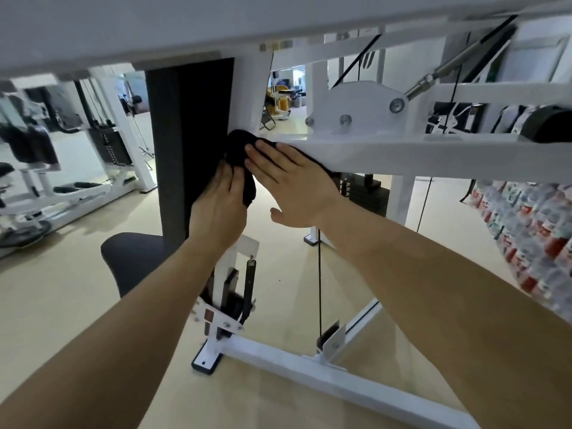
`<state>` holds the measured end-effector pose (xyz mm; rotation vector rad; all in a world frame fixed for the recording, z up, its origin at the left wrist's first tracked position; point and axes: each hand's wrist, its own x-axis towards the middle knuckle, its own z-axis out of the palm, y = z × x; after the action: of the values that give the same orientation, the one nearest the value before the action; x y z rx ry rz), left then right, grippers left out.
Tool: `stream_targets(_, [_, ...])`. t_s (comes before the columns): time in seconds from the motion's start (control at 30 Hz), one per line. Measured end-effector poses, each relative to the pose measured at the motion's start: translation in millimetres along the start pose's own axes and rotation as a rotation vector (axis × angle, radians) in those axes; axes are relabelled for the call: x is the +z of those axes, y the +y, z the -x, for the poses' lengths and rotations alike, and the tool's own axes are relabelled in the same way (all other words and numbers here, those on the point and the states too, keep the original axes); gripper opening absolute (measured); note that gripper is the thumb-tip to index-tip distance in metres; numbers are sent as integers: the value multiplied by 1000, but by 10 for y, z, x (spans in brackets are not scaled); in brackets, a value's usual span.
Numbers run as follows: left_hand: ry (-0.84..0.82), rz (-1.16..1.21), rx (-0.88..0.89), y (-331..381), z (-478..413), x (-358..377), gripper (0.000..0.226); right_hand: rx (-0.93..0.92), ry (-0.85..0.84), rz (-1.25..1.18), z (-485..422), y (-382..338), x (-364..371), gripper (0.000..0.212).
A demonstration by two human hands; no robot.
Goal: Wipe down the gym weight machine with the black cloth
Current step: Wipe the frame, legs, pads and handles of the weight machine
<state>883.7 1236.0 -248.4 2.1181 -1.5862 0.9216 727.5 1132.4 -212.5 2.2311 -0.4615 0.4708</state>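
Head-worn wide view, looking forward and down, near weight machine [402,153]

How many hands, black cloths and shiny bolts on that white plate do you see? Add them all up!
Hands: 2 (left hand, right hand)
Black cloth: 1
Shiny bolts on the white plate: 3
Total: 6

Cloth [240,156] on beam [402,153], above seat [133,258]
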Motion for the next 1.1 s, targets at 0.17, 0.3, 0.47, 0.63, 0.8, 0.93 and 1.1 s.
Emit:
stream_targets(0.17, [23, 115, -46, -16, 89, 27, 50, -27, -6, 39, 37, -41, 55, 81])
stream_targets(0.3, [112, 229, -58, 58, 122, -1, 48, -29, 42, 34, 128, 26, 75, 76])
stream_targets(0.47, [213, 305, -37, 217, -164, -209, 60, 82, 123, 64, -7, 190, -65, 78])
stream_targets(0.63, [254, 332, 56, 298, -764, -507, 64, 246, 191, 136, -364, 652, -341, 74])
stream_targets(0.8, [278, 429, 6, 401, -1117, -701, 75, 232, 415, 1, -456, 968, -595, 54])
stream_targets(0.93, [280, 463, -24, 356, -980, -526, 70, 112, 362, -57, -450, 1016, -665, 68])
stream_targets(1.1, [302, 371, -32, 197, -389, 105, 62, -8, 196, -111, -470, 479, -389, 77])
